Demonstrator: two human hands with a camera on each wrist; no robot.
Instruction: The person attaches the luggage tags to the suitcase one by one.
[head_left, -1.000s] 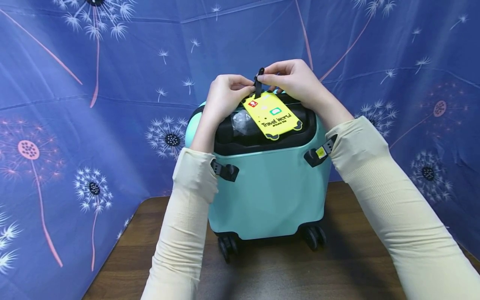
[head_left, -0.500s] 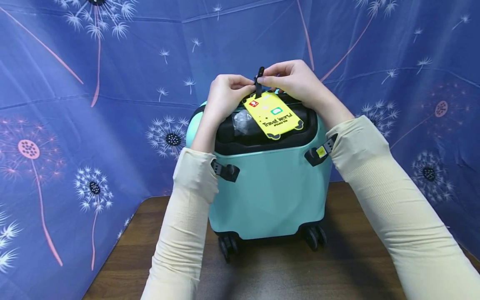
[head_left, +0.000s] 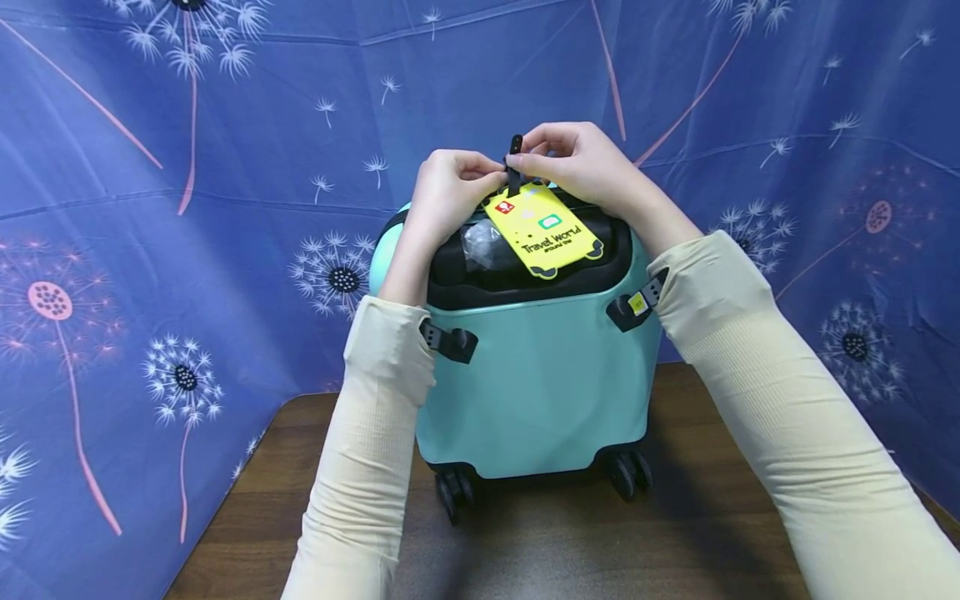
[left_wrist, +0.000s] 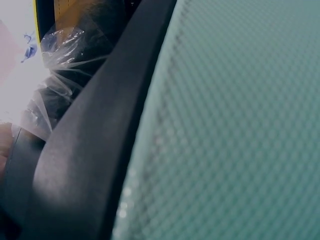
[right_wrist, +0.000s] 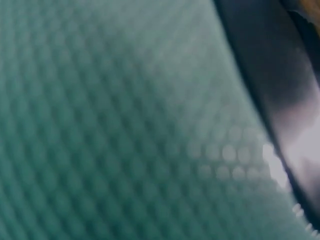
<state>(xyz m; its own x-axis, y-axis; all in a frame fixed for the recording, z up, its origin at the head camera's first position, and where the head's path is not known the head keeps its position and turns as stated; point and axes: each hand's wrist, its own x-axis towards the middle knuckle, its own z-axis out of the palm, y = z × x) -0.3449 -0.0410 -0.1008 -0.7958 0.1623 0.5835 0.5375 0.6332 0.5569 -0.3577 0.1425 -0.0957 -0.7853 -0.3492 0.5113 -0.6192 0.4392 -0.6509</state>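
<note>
A yellow luggage tag (head_left: 551, 229) printed "Travel World" lies slanted over the black top panel (head_left: 487, 292) of a turquoise suitcase (head_left: 540, 383). Its black strap (head_left: 515, 146) sticks up from the tag's upper end. On the left, my left hand (head_left: 450, 187) pinches at the strap's lower part, and its fingertips partly cover what lies there. From the right, my right hand (head_left: 581, 162) pinches the strap between thumb and fingers, just below its free tip. Neither wrist view shows the grip; textured suitcase shell fills most of the left wrist view (left_wrist: 240, 120) and the right (right_wrist: 125, 125).
Clear plastic wrap (head_left: 483, 243) covers part of the suitcase's top, left of the tag. Black wheels (head_left: 628, 475) stand on a brown wooden table (head_left: 570, 550). Close behind hangs a blue cloth (head_left: 262, 167) with a dandelion print.
My right hand has shifted slightly left along with the strap's tip, which now stands more upright. The left hand, tag and suitcase keep nearly the same place.
</note>
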